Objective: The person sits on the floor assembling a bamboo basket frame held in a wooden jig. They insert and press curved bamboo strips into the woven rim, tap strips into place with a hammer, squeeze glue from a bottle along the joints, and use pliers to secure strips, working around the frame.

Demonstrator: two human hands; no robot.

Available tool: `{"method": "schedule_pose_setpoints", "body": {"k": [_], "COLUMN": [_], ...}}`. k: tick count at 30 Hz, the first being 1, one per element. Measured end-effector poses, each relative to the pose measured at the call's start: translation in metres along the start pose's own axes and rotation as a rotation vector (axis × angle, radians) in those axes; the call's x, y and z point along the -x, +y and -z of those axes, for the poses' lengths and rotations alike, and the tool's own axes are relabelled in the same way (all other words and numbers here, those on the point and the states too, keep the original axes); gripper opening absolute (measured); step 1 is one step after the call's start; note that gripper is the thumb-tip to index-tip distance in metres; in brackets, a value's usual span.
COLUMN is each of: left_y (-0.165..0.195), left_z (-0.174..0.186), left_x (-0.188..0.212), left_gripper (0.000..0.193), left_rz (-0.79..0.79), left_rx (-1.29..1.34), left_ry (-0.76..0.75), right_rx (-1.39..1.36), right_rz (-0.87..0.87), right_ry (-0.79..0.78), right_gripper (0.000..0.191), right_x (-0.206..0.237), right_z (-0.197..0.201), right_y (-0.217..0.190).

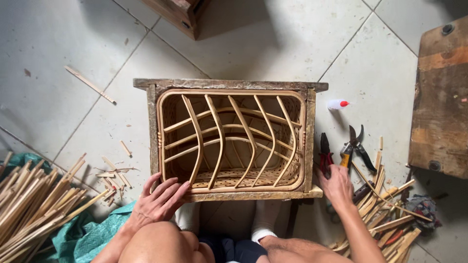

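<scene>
Rattan basket sits inside a rough wooden frame on the tiled floor, right in front of the knees, and it looks like a pause in the weaving: curved ribs are in, cross slats laid over them, nothing being threaded at the moment. Left hand lies flat with fingers spread on the near left corner of the frame, holding nothing, just steadying. Right hand is loose and empty too, down at the near right corner, fingertips almost on the red-handled pliers. My guess is it's a tool pick-up step, so the next move needs a clean grab of the pliers without knocking the orange-handled shears just beside them. Cut cane strips are piled left, offcuts right, and a small glue bottle lies further out, near the frame's far corner.
</scene>
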State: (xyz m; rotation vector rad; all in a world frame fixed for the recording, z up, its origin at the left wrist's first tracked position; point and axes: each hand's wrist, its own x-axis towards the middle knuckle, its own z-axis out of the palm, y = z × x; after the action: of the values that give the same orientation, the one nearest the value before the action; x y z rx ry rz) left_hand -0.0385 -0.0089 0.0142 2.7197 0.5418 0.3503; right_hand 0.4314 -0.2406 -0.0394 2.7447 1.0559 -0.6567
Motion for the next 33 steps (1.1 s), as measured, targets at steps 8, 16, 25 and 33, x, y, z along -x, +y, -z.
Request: {"method": "schedule_pose_setpoints", "body": {"k": [8, 16, 25, 33], "left_y": [-0.079, -0.078, -0.025, -0.022], "left_z": [-0.007, 0.005, 0.009, 0.014], "left_x": [-0.011, -0.036, -0.058, -0.061], "left_gripper": [0.082, 0.084, 0.054, 0.087], "left_rz": [0.037, 0.980, 1.184, 1.187], "left_rx": [-0.181, 0.457, 0.999, 1.223], "left_ry": [0.048, 0.380, 0.195, 0.142], "right_rx": [-0.374, -0.252, -0.372, -0.371], "right_rz": [0.443, 0.344, 0.143, 0.234], "right_ry": [0.498, 0.135, -0.108, 0.057], "right_gripper": [0.059, 0.052, 0.042, 0.046], "right_x": [-0.071, -0.082, -0.013, 0.066], "right_z": [0.081, 0.101, 0.073, 0.037], "right_y": [-0.055, -0.109, -0.102, -0.065]}}
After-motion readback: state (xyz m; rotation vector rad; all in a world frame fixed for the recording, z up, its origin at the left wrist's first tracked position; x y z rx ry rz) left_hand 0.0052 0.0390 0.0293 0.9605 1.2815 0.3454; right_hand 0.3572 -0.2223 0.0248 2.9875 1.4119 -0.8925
